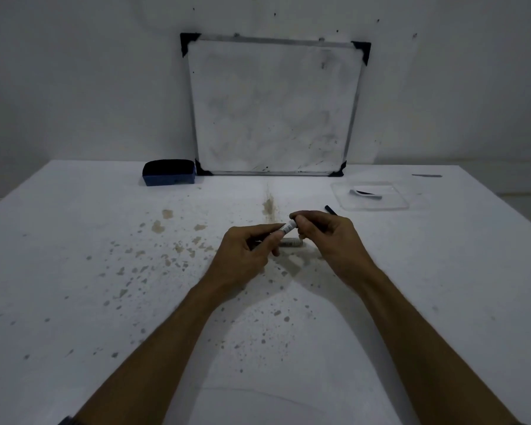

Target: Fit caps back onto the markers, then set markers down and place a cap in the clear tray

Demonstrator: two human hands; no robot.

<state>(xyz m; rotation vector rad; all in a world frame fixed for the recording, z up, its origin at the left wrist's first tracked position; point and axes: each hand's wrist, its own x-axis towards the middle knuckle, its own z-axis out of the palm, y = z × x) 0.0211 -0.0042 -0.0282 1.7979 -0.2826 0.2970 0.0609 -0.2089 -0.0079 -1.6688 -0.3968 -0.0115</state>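
Observation:
A white marker point(289, 227) is held between both hands above the middle of the table. My left hand point(248, 252) grips its barrel from the left. My right hand point(325, 233) pinches the marker's right end with fingers and thumb; that end is hidden by the fingers. Another whitish marker point(292, 242) lies on the table just below the hands. A thin black stick-like piece point(331, 209) shows behind my right hand; its lower end is hidden.
A smudged whiteboard point(273, 105) with black corners leans on the wall at the table's back. A blue eraser point(168, 172) sits to its left. A clear shallow tray point(371, 196) holding a small dark-and-white piece lies at the right. The white table point(105, 271) is stained.

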